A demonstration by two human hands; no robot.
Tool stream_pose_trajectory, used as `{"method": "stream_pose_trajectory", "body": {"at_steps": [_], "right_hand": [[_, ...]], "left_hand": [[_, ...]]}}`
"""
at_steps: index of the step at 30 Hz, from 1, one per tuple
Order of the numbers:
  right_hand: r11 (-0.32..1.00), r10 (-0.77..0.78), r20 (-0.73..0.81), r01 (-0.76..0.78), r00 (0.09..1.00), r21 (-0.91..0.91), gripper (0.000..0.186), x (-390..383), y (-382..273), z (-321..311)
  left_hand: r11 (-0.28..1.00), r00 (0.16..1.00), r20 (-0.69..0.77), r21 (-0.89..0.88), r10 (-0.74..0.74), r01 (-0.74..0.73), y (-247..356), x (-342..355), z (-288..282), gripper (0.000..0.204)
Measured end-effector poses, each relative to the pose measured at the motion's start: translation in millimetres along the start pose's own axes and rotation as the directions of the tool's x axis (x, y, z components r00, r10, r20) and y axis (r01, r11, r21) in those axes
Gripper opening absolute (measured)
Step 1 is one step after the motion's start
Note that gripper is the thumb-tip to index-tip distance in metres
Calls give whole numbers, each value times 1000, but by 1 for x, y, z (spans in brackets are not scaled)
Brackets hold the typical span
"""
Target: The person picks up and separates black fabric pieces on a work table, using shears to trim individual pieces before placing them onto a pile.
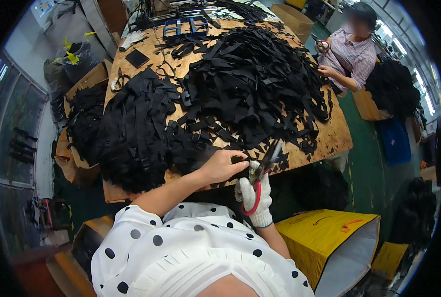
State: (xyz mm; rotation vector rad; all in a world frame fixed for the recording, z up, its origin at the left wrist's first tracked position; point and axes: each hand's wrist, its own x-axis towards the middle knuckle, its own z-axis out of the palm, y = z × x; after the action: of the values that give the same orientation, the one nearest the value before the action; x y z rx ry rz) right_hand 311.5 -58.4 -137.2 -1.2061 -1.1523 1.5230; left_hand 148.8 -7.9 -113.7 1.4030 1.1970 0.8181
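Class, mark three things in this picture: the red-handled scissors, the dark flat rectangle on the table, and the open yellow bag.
Red-handled scissors [258, 193]: head view, on the red handle loop.
Dark flat rectangle [137, 58]: head view, middle of its upper face.
Open yellow bag [310, 233]: head view, on its yellow side.

Left fisheye, head-worn. Looks steeply down and forward over wearer's blouse [195, 237] (takes up the lower middle). Left hand [222, 167], right hand [260, 200] close, around centre; table [337, 134] beyond, from above; co-worker [353, 55], windows [13, 111] farther, toward curved rim.
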Motion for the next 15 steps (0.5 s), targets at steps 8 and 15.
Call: {"method": "stream_pose_trajectory", "body": {"at_steps": [8, 15], "right_hand": [[957, -224, 6, 221, 975, -190, 48, -2, 16, -1], [986, -119, -46, 112, 992, -123, 44, -5, 27, -11]], "left_hand": [[909, 847, -419, -106, 327, -403, 30, -9, -56, 18], [583, 407, -816, -108, 410, -805, 94, -32, -175, 30]]}}
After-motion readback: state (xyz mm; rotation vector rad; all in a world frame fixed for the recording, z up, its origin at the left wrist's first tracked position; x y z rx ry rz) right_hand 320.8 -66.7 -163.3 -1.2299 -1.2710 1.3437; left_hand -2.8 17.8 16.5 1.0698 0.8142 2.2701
